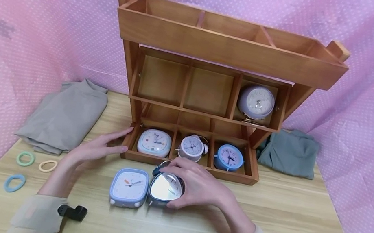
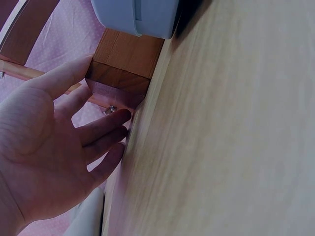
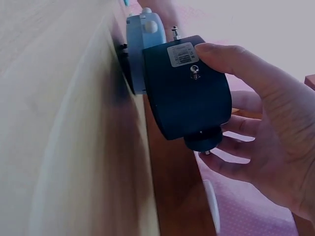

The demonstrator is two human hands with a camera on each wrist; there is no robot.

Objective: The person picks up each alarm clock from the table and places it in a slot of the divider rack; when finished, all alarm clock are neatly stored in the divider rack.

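My right hand (image 1: 186, 182) grips a dark navy round alarm clock (image 1: 164, 188) that stands on the wooden table (image 1: 283, 227) in front of the shelf. In the right wrist view the thumb (image 3: 231, 61) curls over the clock's dark back (image 3: 189, 86) and the other fingers wrap beneath it. A light blue square clock (image 1: 129, 186) stands touching its left side. My left hand (image 1: 108, 145) lies open with its fingertips at the front left corner of the wooden shelf (image 1: 228, 49). The left wrist view shows those straight fingers (image 2: 101, 129) against the wooden corner (image 2: 123, 66).
The shelf's bottom tray holds a pale square clock (image 1: 154, 142), a pink twin-bell clock (image 1: 192, 147) and a blue round clock (image 1: 229, 157). A lilac clock (image 1: 256, 101) sits middle-tier right. Beige cloth (image 1: 64, 114), grey-green cloth (image 1: 290, 151) and three hair ties (image 1: 25, 158) lie around.
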